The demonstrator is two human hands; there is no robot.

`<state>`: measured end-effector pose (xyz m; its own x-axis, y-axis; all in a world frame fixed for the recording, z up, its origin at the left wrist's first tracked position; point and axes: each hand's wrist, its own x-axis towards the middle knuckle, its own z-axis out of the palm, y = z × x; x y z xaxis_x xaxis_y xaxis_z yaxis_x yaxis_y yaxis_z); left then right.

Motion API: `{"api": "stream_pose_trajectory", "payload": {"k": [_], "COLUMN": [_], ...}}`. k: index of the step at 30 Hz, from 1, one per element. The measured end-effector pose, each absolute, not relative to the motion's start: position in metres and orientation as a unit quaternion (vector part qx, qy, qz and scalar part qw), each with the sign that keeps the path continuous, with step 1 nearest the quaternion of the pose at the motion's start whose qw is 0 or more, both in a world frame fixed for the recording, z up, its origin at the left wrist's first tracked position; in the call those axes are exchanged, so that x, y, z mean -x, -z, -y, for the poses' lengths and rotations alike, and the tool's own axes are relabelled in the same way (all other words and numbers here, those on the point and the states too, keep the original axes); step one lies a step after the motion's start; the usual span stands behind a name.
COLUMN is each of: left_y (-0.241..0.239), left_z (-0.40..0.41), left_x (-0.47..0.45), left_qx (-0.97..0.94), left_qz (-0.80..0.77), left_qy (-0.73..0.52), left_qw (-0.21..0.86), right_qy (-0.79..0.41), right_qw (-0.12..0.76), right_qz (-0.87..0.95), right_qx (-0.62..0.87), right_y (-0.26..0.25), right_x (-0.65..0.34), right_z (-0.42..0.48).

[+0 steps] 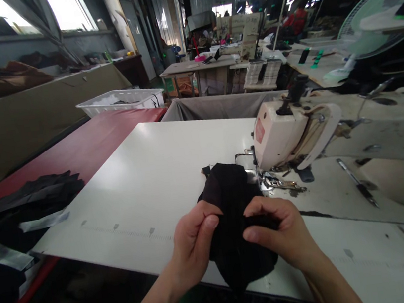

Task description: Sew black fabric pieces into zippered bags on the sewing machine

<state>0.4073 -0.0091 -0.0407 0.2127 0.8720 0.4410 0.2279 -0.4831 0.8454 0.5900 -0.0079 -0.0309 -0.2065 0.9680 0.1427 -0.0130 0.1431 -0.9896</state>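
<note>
A piece of black fabric (231, 202) lies bunched on the white sewing table (153, 178), its lower end hanging over the near edge. My left hand (194, 243) pinches its left side between thumb and fingers. My right hand (279, 233) grips its right side with fingers curled over it. The far end of the cloth reaches toward the needle area (266, 180) of the white sewing machine (297, 130), which stands just beyond and to the right of my hands.
A pile of black cloth pieces (31, 195) with pale strips lies on the red table (85, 148) at left. A white plastic basket (122, 101) stands behind it. A grey fabric bin (218, 106) hangs past the table's far edge. A fan (374, 17) is at right.
</note>
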Motion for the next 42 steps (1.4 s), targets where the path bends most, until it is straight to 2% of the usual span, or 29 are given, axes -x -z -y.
{"api": "stream_pose_trajectory", "payload": {"k": [5,13,18,25,31,37,40,42], "left_y": [0.041,0.046,0.047,0.041,0.041,0.041,0.046,0.049], "left_z": [0.010,0.009,0.010,0.011,0.013,0.016,0.018,0.018], "left_x": [-0.409,-0.412,-0.412,-0.404,-0.403,-0.399,-0.401,-0.404], "left_qx": [-0.688,-0.686,-0.681,-0.754,-0.714,-0.737,-0.726,-0.716], "left_qz": [-0.396,-0.430,-0.427,-0.368,-0.393,-0.393,-0.426,-0.454], "left_qy": [-0.486,-0.472,-0.480,-0.417,-0.451,-0.424,-0.414,-0.414], "left_qw": [0.364,0.349,0.353,0.350,0.364,0.352,0.347,0.331], "right_qy": [-0.497,-0.378,-0.387,-0.319,-0.392,-0.323,-0.313,-0.266], "right_qw": [0.496,0.516,0.501,0.552,0.502,0.522,0.522,0.522], "right_qz": [0.578,0.616,0.571,0.621,0.620,0.624,0.630,0.650], "right_qx": [0.416,0.461,0.523,0.456,0.457,0.483,0.482,0.484], "right_y": [0.033,0.029,0.030,0.028,0.025,0.030,0.030,0.030], "right_x": [-0.593,-0.586,-0.585,-0.592,-0.590,-0.588,-0.593,-0.596], "right_z": [0.011,0.013,0.017,0.019,0.023,0.024,0.023,0.022]}}
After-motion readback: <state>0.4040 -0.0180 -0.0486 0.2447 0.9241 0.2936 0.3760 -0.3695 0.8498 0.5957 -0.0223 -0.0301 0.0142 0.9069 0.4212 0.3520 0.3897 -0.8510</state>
